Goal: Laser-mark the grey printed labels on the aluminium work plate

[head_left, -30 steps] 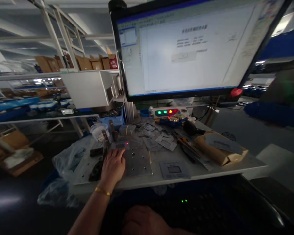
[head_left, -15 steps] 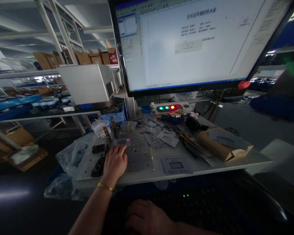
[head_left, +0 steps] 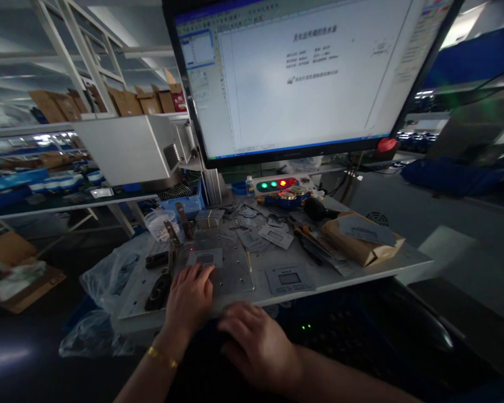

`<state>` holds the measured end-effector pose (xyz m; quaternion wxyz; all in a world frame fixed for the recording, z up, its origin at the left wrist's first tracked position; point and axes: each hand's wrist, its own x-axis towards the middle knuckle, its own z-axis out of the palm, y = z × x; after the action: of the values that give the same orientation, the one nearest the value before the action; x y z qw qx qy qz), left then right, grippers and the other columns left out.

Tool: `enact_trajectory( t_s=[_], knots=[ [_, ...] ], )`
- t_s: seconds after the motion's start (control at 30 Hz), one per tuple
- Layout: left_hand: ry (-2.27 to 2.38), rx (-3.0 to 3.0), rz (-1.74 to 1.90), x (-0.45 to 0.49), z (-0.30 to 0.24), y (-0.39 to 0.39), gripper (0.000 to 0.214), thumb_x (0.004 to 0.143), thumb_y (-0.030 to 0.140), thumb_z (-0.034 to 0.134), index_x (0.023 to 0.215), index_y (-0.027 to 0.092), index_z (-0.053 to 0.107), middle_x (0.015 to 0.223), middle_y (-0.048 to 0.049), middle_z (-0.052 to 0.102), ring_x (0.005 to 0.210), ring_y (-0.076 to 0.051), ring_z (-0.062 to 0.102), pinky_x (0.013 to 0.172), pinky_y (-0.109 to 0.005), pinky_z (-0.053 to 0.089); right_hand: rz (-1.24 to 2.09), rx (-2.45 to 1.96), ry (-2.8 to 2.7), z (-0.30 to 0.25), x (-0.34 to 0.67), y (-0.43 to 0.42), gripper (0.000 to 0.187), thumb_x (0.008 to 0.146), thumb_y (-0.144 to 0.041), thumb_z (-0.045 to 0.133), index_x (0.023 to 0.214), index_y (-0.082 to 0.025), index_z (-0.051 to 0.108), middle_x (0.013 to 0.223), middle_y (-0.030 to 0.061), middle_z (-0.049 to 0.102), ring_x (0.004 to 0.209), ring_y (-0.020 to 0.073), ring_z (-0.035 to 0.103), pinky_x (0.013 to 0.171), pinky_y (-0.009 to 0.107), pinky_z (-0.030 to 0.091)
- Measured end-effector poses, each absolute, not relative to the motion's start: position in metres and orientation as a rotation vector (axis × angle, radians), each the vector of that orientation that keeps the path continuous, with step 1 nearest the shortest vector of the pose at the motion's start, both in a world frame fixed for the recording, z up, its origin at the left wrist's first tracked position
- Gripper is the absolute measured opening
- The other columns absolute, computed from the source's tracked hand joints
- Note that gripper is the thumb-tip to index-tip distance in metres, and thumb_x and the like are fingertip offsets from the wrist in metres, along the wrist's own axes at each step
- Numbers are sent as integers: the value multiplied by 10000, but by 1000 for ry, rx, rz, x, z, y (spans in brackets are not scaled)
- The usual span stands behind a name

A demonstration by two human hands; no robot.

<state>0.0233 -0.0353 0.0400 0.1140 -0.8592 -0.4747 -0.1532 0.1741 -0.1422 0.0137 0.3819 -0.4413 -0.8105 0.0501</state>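
Observation:
My left hand (head_left: 190, 294) lies over the near part of a flat metal fixture plate (head_left: 231, 268). Its fingers and thumb close on the near edge of a thin grey metal nameplate (head_left: 216, 254) that has a rectangular window. A red laser dot shows at the nameplate's upper left. My right hand (head_left: 258, 341) is at the table's front edge, above the dark keyboard (head_left: 340, 336). Its fingers are curled inward; whatever they hold, if anything, is hidden. Another windowed nameplate (head_left: 288, 288) rests on the table to the right of the fixture plate.
Above the table hangs a large monitor (head_left: 277, 112), with a white machine head (head_left: 121, 148) on its left. Loose metal plates, a control box (head_left: 294, 182) with lit buttons, a clear cup (head_left: 159, 224) and a brown paper packet (head_left: 357, 249) crowd the table.
My right hand has risen from the keyboard to the table's edge. My left hand and its nameplate have come slightly nearer. On the monitor, a small pop-up box has gone. The view has shifted right.

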Motion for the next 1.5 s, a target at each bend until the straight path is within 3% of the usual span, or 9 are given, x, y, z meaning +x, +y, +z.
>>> enact_trajectory(
  t_s=[0.17, 0.33, 0.43, 0.53, 0.67, 0.87, 1.03, 1.2, 1.5],
  knots=[
    [-1092, -2558, -585, 6, 26, -78, 352, 860, 143, 428, 1161, 218, 594, 1140, -89, 655, 1062, -265, 593, 947, -466, 467, -129, -1361, -2131, 29, 192, -111, 609, 812, -328, 678, 1318, -86, 441, 1347, 157, 534, 1265, 305, 443, 1010, 463, 443],
    [-955, -2562, -902, 0, 28, -86, 383, 888, 211, 402, 1249, 119, 491, 1162, -167, 615, 1089, -306, 575, 917, -486, 465, -315, -1358, -2302, 28, 194, -104, 189, 941, -285, 517, 1067, -174, 603, 1047, 25, 691, 973, 186, 609, 766, 311, 533],
    [-921, -2509, -1146, 5, 41, -88, 456, 874, 220, 462, 1322, 139, 445, 1284, -180, 544, 1216, -338, 497, 1014, -532, 399, -436, -1483, -2169, 48, 218, -119, 224, 950, -255, 478, 1122, -177, 598, 1007, 36, 706, 920, 167, 627, 664, 280, 521],
    [-904, -2475, -1201, 9, 52, -96, 475, 869, 196, 486, 1339, 148, 433, 1310, -177, 525, 1259, -337, 461, 1049, -532, 369, -575, -1724, -1811, 68, 264, -138, 292, 936, -213, 489, 1211, -208, 588, 1121, 50, 691, 1061, 172, 606, 830, 277, 510],
    [-918, -2499, -1079, 13, 51, -106, 399, 887, 178, 448, 1280, 114, 458, 1297, -186, 526, 1261, -334, 455, 1028, -511, 391, -510, -1959, -1553, 70, 318, -150, 350, 956, -188, 411, 1253, -86, 564, 1181, 202, 642, 1103, 320, 583, 882, 475, 499],
    [-950, -2528, -988, 20, 41, -111, 377, 889, 161, 426, 1263, 126, 462, 1308, -167, 528, 1263, -313, 459, 1009, -495, 419, -160, -1857, -2069, 47, 316, -157, 431, 778, -226, 714, 1197, -206, 614, 1220, 63, 659, 1164, 196, 576, 982, 289, 468],
    [-953, -2562, -951, 21, 42, -113, 392, 884, 145, 417, 1275, 148, 445, 1328, -167, 517, 1286, -313, 440, 1002, -533, 434, -51, -1913, -2211, 52, 308, -162, 209, 899, -112, 535, 1022, -205, 676, 975, 45, 730, 919, 184, 677, 800, 279, 519],
    [-994, -2560, -943, 15, 39, -113, 393, 886, 125, 411, 1277, 145, 442, 1333, -168, 513, 1299, -311, 422, 988, -548, 451, -72, -1931, -2302, 58, 304, -164, 113, 886, -200, 605, 982, -199, 666, 925, 41, 718, 896, 202, 669, 752, 281, 496],
    [-1096, -2479, -1082, 9, 51, -117, 413, 879, 99, 429, 1291, 118, 429, 1336, -176, 498, 1314, -291, 405, 1047, -518, 420, -415, -1968, -2055, 86, 286, -143, 298, 965, -139, 388, 1152, -158, 619, 1023, 109, 706, 920, 221, 652, 780, 324, 461]
  ],
)
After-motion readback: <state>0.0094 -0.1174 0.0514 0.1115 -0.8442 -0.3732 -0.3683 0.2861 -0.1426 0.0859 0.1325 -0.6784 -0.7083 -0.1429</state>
